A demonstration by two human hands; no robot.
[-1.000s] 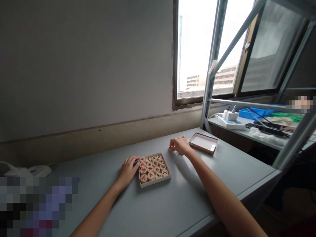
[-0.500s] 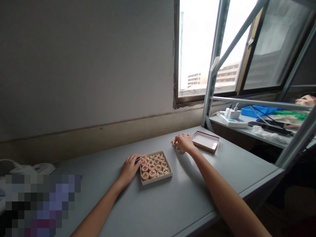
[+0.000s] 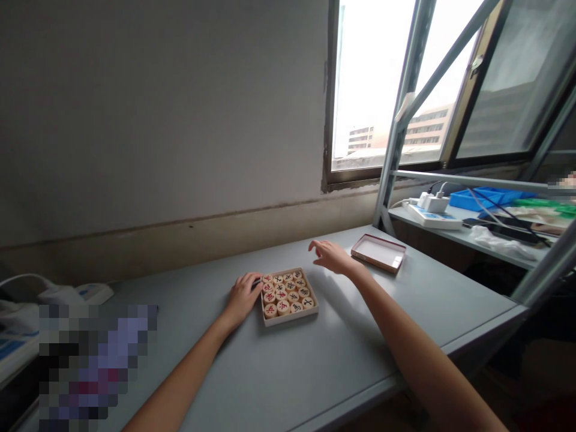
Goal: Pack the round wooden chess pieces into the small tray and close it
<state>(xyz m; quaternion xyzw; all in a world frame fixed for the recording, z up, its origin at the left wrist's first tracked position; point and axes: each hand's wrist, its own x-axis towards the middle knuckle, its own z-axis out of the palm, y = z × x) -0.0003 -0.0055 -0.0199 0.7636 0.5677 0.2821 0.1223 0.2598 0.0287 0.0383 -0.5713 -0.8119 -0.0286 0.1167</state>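
A shallow, light-coloured open box sits on the grey table, filled with rows of round wooden Chinese chess pieces marked in red and black. My left hand is closed against the box's left edge, its thumb at the rim. Something small and dark shows between those fingers; I cannot make out what it is. Beyond the box's far right corner, my right hand hovers over the table, thumb and forefinger apart, with nothing visible between them. Its palm is turned away. To its right lies the clear-topped box lid.
The grey table meets a wall at the back. A metal frame post rises at its far right corner. Behind the frame, another table holds a white power strip and a blue tray. Several white plugs are at left.
My right hand has come up from the table and its fingers have spread. Pale pieces seen at its fingertips earlier no longer show. My left hand stays at the box; the view has shifted slightly.
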